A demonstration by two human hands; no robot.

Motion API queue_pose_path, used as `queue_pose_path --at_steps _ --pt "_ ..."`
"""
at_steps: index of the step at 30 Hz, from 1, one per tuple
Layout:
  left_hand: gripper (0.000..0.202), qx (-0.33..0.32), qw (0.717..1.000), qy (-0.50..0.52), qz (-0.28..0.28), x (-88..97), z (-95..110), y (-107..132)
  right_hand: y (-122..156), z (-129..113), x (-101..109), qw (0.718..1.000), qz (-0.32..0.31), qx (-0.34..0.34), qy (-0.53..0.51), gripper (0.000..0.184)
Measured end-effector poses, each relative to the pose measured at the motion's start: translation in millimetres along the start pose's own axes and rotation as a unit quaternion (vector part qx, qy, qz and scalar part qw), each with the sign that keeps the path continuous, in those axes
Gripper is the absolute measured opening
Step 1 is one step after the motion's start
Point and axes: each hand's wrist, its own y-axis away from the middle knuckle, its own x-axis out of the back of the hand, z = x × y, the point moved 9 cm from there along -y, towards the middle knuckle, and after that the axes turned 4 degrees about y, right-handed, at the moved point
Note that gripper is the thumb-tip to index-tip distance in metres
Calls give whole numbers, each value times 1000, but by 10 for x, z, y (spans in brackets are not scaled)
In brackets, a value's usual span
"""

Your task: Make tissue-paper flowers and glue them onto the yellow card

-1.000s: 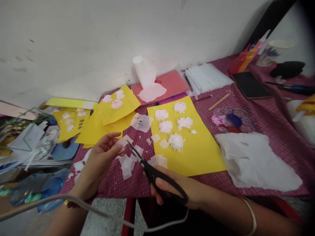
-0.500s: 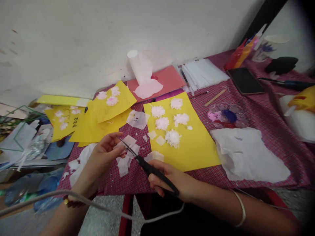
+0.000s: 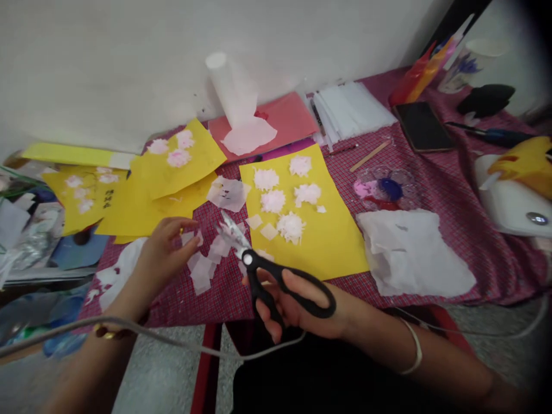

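Observation:
Black-handled scissors (image 3: 248, 259) are in my right hand (image 3: 308, 307), with fingers through the handle loops. Their blades are smeared by motion and point up and left. To their left, my left hand (image 3: 161, 253) pinches a small piece of pale tissue paper (image 3: 199, 237) between thumb and fingertips, apart from the blades. Loose pale paper squares (image 3: 202, 273) lie on the checked cloth below. On the yellow sheet (image 3: 328, 247) right of the scissors sit several fluffy pale pink paper flowers (image 3: 291, 227) and a few small squares.
More yellow sheets with flowers (image 3: 179, 158) lie at left. A white roll (image 3: 228, 86) stands behind on a pink folder (image 3: 288, 118). At right are a paint palette (image 3: 390, 187), crumpled white tissue (image 3: 414, 253), a phone (image 3: 423, 126) and a wooden stick (image 3: 370, 156). A cable (image 3: 172, 339) crosses in front.
The scissors have swung away from my left hand's paper and their handles have spread wide. My left hand has moved slightly left and up in view. The whole view has shifted a little.

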Motion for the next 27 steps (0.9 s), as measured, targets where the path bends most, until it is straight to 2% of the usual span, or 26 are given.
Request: queue_pose_path --at_steps 3,5,7,11,15,18,20,23,25,27 --pt "14 -85 993 -87 -12 -96 152 64 260 -254 57 999 26 42 3 62" --pt "4 -106 988 -101 -44 -245 227 140 409 -386 95 997 47 53 12 59" --pt "4 -110 986 -91 -85 -426 292 217 505 -442 134 996 68 48 22 58" --pt "3 -84 980 -75 -164 -803 335 305 549 -377 187 996 72 38 45 68" --pt "16 -93 964 -148 -202 -1087 323 285 529 -258 235 995 59 48 57 68" --pt "6 -96 950 -160 -249 -1234 331 266 527 -246 235 993 54 68 75 64" --pt "11 -69 959 -102 -256 -1204 358 240 529 -273 211 990 56 81 104 61" --pt "19 53 979 88 -178 -925 276 178 512 -297 180 981 72 86 161 59" --pt "20 155 957 219 -107 -730 98 212 470 -267 158 981 69 79 165 59" --pt "28 238 927 282 -68 -618 -98 311 407 -206 131 985 54 68 146 58"
